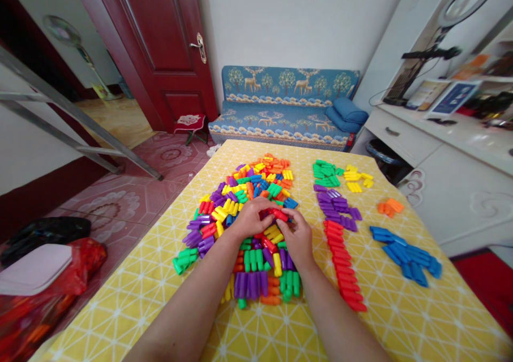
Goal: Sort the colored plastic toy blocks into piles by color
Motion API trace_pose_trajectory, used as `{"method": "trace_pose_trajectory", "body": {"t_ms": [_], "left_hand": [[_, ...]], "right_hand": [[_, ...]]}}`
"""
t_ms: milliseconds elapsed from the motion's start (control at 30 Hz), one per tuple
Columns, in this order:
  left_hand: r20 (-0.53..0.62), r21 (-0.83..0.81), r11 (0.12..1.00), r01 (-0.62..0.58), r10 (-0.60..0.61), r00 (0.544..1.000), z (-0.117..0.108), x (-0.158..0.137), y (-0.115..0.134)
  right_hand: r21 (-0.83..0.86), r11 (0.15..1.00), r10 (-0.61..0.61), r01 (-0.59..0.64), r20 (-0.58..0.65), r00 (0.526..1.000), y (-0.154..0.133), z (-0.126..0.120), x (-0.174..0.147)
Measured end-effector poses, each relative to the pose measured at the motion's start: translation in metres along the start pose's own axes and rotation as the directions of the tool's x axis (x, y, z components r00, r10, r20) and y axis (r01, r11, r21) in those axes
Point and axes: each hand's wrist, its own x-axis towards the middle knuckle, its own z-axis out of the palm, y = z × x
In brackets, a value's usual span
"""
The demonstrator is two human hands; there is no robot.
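Over a mixed heap of bullet-shaped plastic building blocks [254,259], my left hand [251,219] and my right hand [297,238] meet. Both have their fingers closed on one red block [279,214], the left at its far side and the right at its near end. Yellow, purple, green, orange and blue blocks lie loose beneath my palms. Right of the heap stand sorted groups: a long row of red blocks [343,266], purple blocks [334,208], green blocks [326,173], yellow blocks [356,178], orange blocks [390,207] and blue blocks [406,254].
A yellow patterned cloth [132,292] covers the table. Past its far edge is a blue sofa [276,119]; a white cabinet [460,191] stands at the right. On the left are a metal ladder [100,132], a small stool [190,122] and a red plastic bag [86,266].
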Motion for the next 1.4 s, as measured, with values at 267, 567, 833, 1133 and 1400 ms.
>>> {"method": "trace_pose_trajectory", "body": {"t_ms": [267,567,833,1133,1400], "left_hand": [[0.013,0.022,1.0,0.022,-0.023,1.0,-0.0002,-0.0005,-0.0006],[0.043,-0.003,1.0,0.023,-0.022,0.999,-0.0015,0.0008,0.0036],[0.022,-0.026,1.0,0.009,-0.008,1.0,-0.0004,0.0006,0.0007],[0.015,-0.041,0.999,-0.004,0.004,1.0,0.001,0.0004,-0.0035],[0.021,-0.045,0.998,0.033,-0.032,0.999,-0.0007,0.0015,-0.0036]], "right_hand": [[-0.002,1.0,0.021,-0.021,0.012,1.0,-0.0019,-0.0002,-0.0004],[0.011,1.0,0.027,-0.027,0.015,1.0,0.0032,0.001,-0.0005],[0.025,0.998,0.053,-0.054,0.046,0.998,-0.0002,0.0014,-0.0001],[0.011,0.998,0.058,-0.059,0.057,0.997,-0.0017,0.0015,0.0001],[-0.008,0.998,0.06,-0.06,0.054,0.997,-0.0013,0.0018,0.0001]]}}
